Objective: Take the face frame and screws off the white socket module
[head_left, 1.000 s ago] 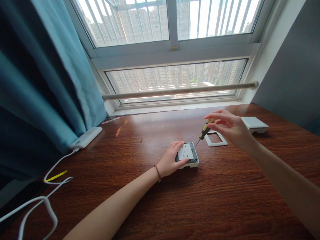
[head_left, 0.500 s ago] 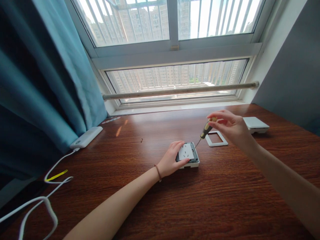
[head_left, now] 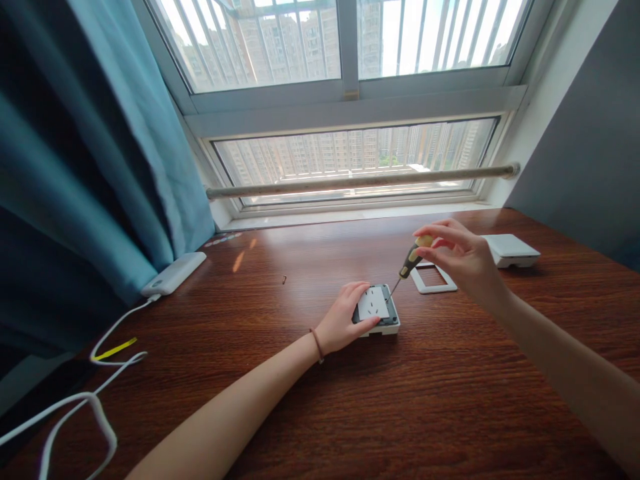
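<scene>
A wall socket [head_left: 373,303] with a white face and dark grey frame sits in a white back box on the table. My left hand [head_left: 343,315] grips it from the left, thumb along the near edge and fingers over the far one. Between the fingertips of my right hand [head_left: 457,257] is the end of a screwdriver [head_left: 413,259] with a dark and yellow handle. Its shaft slants down to the left, and the tip meets the right side of the socket's frame. Whether a screw sits under the tip is too small to tell.
Behind the screwdriver lies a white cover frame [head_left: 434,279]. Farther right is a white switch-like box [head_left: 511,250]. A small screw [head_left: 284,279] rests left of the socket. At the left are a white power bank [head_left: 174,274], its white cable [head_left: 107,333] and a blue curtain [head_left: 150,167].
My right fingers have shifted slightly on the screwdriver's handle end, showing more of its yellow cap. The socket and my left hand stay in place; the whole view has moved a touch.
</scene>
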### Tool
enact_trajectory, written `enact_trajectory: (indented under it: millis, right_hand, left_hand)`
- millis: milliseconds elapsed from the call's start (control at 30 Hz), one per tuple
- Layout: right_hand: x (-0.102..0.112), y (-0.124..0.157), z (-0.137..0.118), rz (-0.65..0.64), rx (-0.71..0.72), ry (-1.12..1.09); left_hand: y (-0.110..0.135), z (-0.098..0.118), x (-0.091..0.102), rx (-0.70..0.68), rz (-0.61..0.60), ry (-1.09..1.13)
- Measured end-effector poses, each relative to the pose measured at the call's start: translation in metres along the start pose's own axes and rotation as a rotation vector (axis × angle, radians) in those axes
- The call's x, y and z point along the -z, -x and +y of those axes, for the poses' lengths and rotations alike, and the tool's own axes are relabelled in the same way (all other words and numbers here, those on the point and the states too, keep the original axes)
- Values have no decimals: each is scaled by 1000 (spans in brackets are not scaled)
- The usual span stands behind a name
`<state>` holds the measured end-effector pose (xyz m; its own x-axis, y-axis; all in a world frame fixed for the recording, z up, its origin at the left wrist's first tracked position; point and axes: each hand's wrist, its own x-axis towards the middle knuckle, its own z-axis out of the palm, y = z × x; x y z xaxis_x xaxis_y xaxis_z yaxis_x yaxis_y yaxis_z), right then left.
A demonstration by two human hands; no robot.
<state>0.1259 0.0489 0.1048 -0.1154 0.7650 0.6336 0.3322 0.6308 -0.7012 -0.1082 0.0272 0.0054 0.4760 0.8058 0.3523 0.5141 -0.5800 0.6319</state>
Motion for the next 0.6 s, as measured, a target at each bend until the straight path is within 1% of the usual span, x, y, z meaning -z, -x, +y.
enact_trajectory:
  millis: [67, 100, 200, 267, 333, 500, 567, 600]
  right_hand:
    - [0, 0, 1, 11, -3, 5]
    - [1, 0, 2, -7, -13, -38]
    - [1, 0, 2, -109, -53, -219]
    - [1, 0, 1, -143, -66, -254]
    - [-1, 1, 0, -122, -58, -205]
    - [-2, 1, 2, 37, -13, -47]
    - [-1, 0, 4, 51, -32, -44]
    - [-1, -1, 5, 31, -48, -79]
  left_hand:
    - [0, 0, 0, 1, 4, 0]
    - [0, 0, 0, 2, 4, 0]
    - [0, 0, 0, 1, 6, 4]
    - [0, 0, -1, 2, 8, 7]
    - [0, 0, -1, 2, 10, 9]
    - [0, 0, -1, 2, 9, 10]
    - [0, 0, 0, 2, 6, 4]
    - [0, 0, 0, 2, 4, 0]
